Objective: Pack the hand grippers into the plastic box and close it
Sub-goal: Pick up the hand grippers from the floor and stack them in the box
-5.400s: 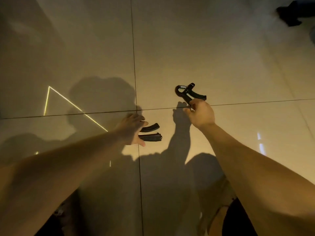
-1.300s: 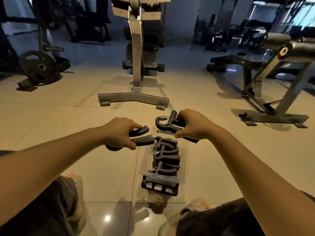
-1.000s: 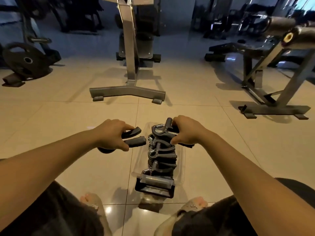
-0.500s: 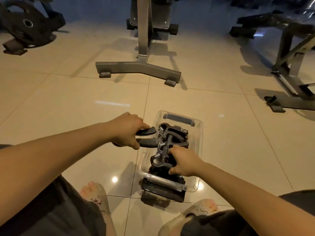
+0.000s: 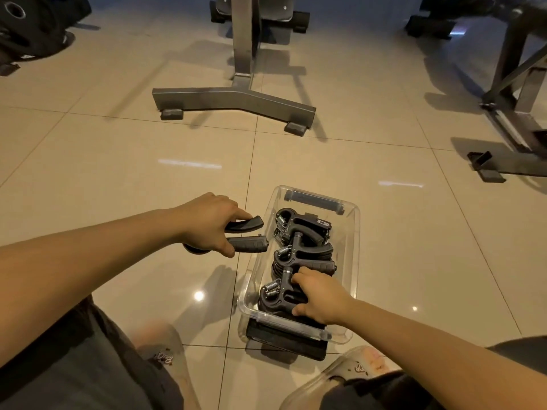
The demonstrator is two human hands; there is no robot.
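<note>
The fingers (image 5: 299, 280) of the right hand (image 5: 321, 300) rest on the nearest hand gripper (image 5: 279, 295) inside the clear plastic box (image 5: 353, 261); whether they grip it cannot be told. The left hand (image 5: 207, 223) is closed around the handles of another hand gripper (image 5: 247, 236), held just left of the box. More grippers (image 5: 302, 232) lie in a row in the box, which sits open on the tiled floor (image 5: 118, 173). A dark lid (image 5: 284, 341) lies under its near end.
</note>
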